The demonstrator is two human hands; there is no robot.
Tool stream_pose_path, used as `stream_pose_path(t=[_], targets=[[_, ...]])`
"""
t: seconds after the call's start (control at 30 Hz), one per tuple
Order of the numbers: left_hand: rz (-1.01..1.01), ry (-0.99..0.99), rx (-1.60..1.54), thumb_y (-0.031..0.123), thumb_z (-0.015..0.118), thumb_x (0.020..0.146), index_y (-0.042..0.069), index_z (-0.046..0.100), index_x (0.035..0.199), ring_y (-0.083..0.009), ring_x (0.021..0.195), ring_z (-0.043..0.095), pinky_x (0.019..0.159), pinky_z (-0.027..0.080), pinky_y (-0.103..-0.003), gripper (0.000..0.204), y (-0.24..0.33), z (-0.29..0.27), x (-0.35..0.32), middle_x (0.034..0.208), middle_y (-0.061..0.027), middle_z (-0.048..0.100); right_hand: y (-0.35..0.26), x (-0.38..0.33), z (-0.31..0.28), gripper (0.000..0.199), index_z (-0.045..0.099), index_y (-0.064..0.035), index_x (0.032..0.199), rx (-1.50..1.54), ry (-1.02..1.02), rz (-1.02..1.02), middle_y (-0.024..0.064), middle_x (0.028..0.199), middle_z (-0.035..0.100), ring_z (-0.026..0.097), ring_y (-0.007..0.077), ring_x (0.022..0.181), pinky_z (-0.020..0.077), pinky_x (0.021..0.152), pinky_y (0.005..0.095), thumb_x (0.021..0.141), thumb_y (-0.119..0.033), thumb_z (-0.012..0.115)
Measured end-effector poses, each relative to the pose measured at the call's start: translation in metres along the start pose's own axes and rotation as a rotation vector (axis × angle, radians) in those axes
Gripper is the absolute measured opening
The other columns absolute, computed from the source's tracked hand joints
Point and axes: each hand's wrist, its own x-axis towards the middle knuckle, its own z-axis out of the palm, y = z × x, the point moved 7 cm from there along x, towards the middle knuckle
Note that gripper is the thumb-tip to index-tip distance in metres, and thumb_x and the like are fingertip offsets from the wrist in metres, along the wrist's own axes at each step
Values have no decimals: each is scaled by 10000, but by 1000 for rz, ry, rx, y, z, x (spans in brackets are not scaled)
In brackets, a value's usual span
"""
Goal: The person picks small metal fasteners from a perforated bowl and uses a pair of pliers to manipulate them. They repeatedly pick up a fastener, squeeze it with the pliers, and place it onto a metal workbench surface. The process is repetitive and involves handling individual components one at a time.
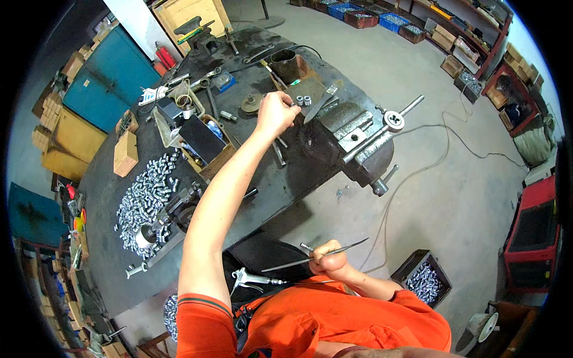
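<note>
My left arm stretches over the dark workbench (274,191). At its end my left hand (277,113) is closed with fingertips together; what they pinch, if anything, is hidden. Just right of the fingertips two small shiny metal sleeves (304,100) stand side by side. Close to my body, my right hand (329,260) grips a thin, tapered file (283,265) whose pointed end sticks out to the right. A small metal cylinder (306,247) shows at the same hand's fingers. Below, a silver air blow gun (253,278) lies by my lap.
A bench vise (352,137) sits at the bench's right edge, with a die stock (394,121) on it. A heap of metal sleeves (146,206) covers the left side. An open box (206,146) stands mid-bench. A crate of metal parts (422,280) rests on the floor.
</note>
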Motion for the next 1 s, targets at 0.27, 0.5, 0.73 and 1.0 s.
stream_pose_path(t=[0.27, 0.5, 0.73, 1.0], targets=[[70, -3, -41, 85, 689, 724, -56, 587, 882, -143, 488, 607, 465, 457, -276, 235, 2, 12, 2, 617, -87, 619, 1, 2, -5, 405, 285, -81, 495, 27, -8, 29, -6, 470, 300, 300, 97, 417, 244, 400, 260, 781, -156, 562], [93, 40, 56, 70, 676, 723, -69, 508, 993, -164, 490, 608, 491, 460, -302, 347, 12, 14, 4, 607, -103, 612, 4, -3, -16, 410, 283, -88, 497, 13, 7, 15, -7, 461, 308, 301, 94, 410, 244, 395, 255, 786, -183, 559], [13, -78, 102, 122, 685, 693, -77, 534, 1068, -211, 691, 662, 692, 488, -340, 451, 14, 13, 12, 602, -118, 634, -1, -6, -22, 358, 289, -85, 490, -53, 83, 89, -4, 454, 307, 293, 96, 405, 239, 392, 260, 734, -164, 540], [150, -99, 285, 159, 708, 680, -23, 613, 996, -324, 904, 620, 795, 476, -399, 377, 20, 18, 29, 895, -212, 639, -4, -3, -21, 325, 281, -86, 489, 7, 97, 68, 2, 461, 306, 283, 95, 408, 244, 390, 260, 727, -115, 501]])
